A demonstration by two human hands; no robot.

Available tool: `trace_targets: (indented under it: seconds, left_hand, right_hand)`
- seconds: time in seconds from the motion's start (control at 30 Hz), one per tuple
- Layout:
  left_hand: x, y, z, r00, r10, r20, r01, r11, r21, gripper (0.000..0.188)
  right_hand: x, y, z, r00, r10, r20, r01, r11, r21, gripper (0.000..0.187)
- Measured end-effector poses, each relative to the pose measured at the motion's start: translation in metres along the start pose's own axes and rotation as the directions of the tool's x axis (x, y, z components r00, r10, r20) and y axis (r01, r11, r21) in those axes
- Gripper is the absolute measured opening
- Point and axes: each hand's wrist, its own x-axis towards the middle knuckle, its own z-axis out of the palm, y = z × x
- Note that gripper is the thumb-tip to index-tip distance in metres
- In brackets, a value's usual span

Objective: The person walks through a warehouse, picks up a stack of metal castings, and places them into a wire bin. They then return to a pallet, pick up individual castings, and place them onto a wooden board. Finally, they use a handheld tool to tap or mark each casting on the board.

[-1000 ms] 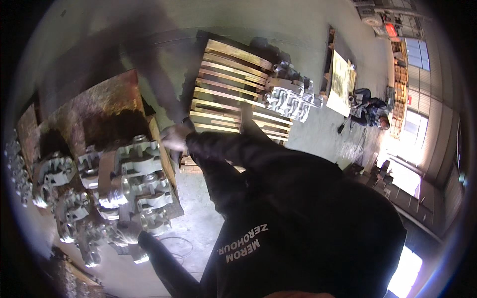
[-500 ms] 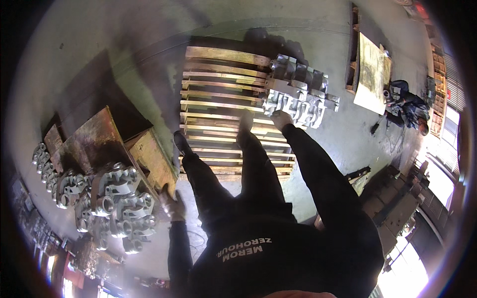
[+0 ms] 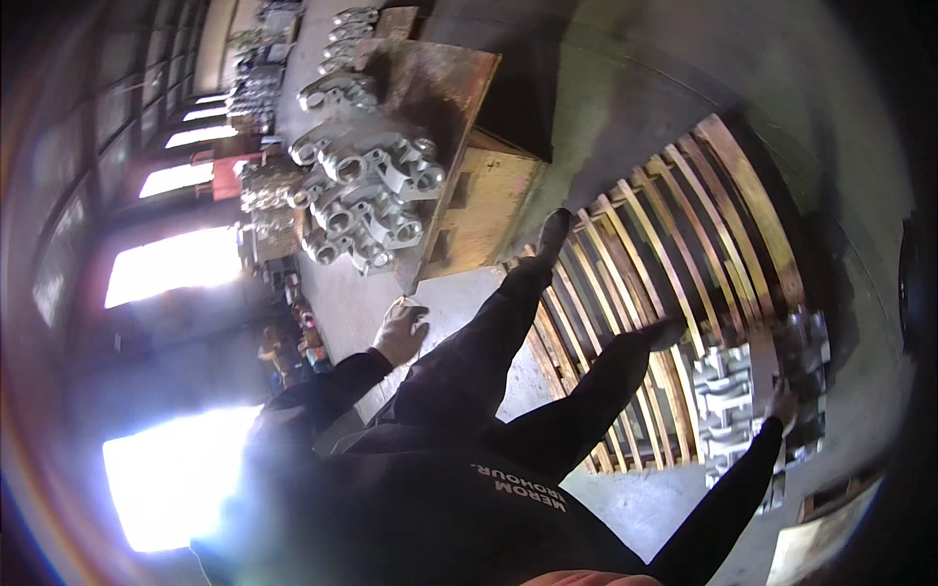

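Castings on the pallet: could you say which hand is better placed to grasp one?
Probably right: the right hand is at the castings on the pallet; the left hand hangs far off.

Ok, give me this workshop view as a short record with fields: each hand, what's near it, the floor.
left hand: left hand, empty, hanging beside the leg, just below the heap of metal castings
right hand: right hand, reaching onto grey castings; grip cannot be told
castings rest on: wooden pallet
feet: on the pallet slats
heap rests on: rusty metal plate
floor: concrete floor
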Motion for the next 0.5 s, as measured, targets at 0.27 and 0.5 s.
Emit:
trace_targets:
  seconds: [0.27, 0.5]
  left_hand:
    - [-0.024, -0.071, 0.024, 0.997, 0.042, 0.06, -0.046, 0.996, 0.074, 0.029]
    - [-0.035, -0.119, 0.026, 0.998, -0.033, 0.045, 0.034, 0.999, -0.016, 0.03]
  right_hand:
    - [-0.02, -0.036, -0.055, 0.999, -0.035, -0.032, 0.029, 0.987, -0.156, 0.085]
    - [-0.11, -0.159, -0.082, 0.943, -0.097, 0.32, 0.208, 0.918, -0.336, 0.077]
